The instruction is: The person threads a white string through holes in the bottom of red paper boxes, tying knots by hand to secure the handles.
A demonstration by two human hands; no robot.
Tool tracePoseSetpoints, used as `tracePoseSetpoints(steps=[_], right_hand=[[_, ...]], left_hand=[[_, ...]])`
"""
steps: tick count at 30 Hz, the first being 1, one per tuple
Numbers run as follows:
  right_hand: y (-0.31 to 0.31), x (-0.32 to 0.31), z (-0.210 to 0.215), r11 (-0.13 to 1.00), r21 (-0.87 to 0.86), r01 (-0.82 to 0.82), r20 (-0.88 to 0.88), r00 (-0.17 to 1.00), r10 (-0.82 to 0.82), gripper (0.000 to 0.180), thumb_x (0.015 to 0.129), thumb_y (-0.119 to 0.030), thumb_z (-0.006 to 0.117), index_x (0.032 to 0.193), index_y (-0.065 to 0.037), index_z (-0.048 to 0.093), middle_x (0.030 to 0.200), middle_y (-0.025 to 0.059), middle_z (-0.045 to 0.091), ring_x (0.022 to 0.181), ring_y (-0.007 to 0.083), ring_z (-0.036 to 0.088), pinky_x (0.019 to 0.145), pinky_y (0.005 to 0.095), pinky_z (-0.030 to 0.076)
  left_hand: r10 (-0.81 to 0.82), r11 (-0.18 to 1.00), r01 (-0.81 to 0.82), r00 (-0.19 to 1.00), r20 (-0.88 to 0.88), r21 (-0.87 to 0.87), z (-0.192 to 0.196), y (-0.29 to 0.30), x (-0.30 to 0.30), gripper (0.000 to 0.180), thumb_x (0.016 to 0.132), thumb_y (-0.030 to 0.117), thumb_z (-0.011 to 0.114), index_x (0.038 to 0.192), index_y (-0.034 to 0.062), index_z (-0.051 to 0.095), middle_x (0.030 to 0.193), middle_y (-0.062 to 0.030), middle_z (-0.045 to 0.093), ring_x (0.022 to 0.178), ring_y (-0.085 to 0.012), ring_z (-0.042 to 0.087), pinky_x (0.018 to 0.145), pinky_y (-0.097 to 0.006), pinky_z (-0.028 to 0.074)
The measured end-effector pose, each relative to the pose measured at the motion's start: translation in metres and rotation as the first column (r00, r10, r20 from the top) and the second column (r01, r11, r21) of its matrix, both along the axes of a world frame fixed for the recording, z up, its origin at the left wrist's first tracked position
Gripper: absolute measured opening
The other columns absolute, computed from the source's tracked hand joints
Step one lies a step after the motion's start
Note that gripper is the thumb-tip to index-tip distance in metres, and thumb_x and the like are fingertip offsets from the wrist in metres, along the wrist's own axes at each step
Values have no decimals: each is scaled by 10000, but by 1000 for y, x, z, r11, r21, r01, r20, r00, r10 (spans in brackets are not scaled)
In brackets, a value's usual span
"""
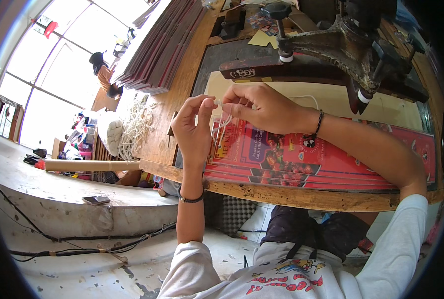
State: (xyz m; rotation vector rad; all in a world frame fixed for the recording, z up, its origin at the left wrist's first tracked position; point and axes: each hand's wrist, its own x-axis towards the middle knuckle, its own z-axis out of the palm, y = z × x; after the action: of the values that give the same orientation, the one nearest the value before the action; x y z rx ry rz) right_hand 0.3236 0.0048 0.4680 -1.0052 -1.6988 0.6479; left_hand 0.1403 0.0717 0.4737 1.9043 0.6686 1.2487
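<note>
My left hand [194, 122] and my right hand [269, 107] meet over the near left part of the worktable, thumbs and forefingers pinched. Between their fingertips runs a thin white cord [224, 122], which droops in a loop below the right fingers. A small pale bit shows where the two pinches come together, too small to make out. Another stretch of white cord curves out behind my right wrist. Beneath the hands lie several red printed sheets [301, 172], overlapping along the table's front, and my right forearm passes above them.
A heavy metal clamp frame [326, 47] with a dark bar stands at the table's back right. A stack of dark red-edged boards [159, 47] and a tangle of white cords [136, 127] are at left. A phone [96, 200] lies on the ledge. Another person [105, 74] is far left.
</note>
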Motion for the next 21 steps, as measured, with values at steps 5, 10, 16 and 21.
tracePoseSetpoints(steps=[5,10,16,21], right_hand=[[-1,1,2,1000,-30,-7,17,1000,7,272,1021,-250,549,1045,14,614,866,75,674,787,123,632,740,298,507],[1,2,0,999,-37,-18,16,1000,19,279,1023,-254,550,1062,16,605,878,80,682,802,123,636,754,298,512],[1,-2,0,1000,12,7,-44,999,-6,396,1009,-341,571,1048,49,630,826,139,688,774,197,661,721,340,517],[0,0,3,998,-61,-21,-76,997,16,373,1000,-310,590,1057,56,635,841,136,703,777,188,674,719,322,527]], left_hand=[[-8,1000,7,999,-40,-12,1,-1,-1,155,964,106,658,1035,-28,696,897,-42,703,810,-68,605,759,-230,476],[-38,999,38,999,-3,-5,-2,1,0,154,949,93,676,1043,-26,701,899,-43,703,805,-67,604,743,-227,475],[-101,990,104,994,-32,97,-2,5,-1,114,908,40,695,982,-44,714,867,-62,684,756,-81,585,708,-235,468],[-116,980,126,990,-77,152,-1,4,-1,120,902,19,680,987,-61,708,861,-73,675,749,-95,579,693,-238,461]])
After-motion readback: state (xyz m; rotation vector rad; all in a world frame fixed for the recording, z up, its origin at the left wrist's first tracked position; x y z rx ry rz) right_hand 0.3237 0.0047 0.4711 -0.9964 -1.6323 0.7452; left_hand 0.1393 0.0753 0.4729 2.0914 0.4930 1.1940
